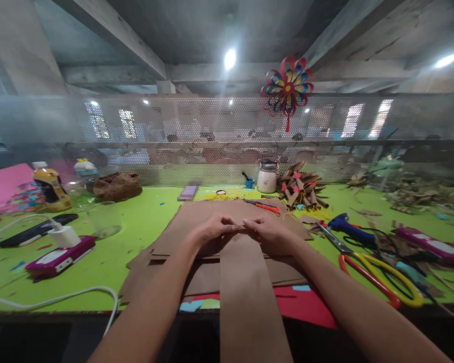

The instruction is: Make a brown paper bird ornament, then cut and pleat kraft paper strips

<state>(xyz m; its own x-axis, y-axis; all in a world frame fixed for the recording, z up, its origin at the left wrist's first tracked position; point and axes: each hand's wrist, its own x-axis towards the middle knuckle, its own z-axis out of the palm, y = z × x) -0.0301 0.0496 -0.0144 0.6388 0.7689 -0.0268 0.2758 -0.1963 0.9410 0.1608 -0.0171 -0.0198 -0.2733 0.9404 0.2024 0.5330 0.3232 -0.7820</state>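
A long strip of brown paper (245, 292) runs from my fingers down toward me and past the table's near edge. My left hand (217, 227) pinches the left corner of its far end between thumb and fingers. On the right corner, my right hand (265, 229) grips the same end in a like pinch. Both hands are close together over a stack of brown paper sheets (189, 217). A red-handled cutter (267, 206) lies on the stack just beyond my fingers. Red paper (306, 305) shows under the stack at the near edge.
Big scissors (378, 272) with red and yellow handles lie right, beside a blue glue gun (350, 229). Rolled brown paper pieces (302, 186) are heaped behind, near a white jar (267, 176). Left are a purple power strip (60, 256), a phone (38, 229) and a plastic cup (105, 220).
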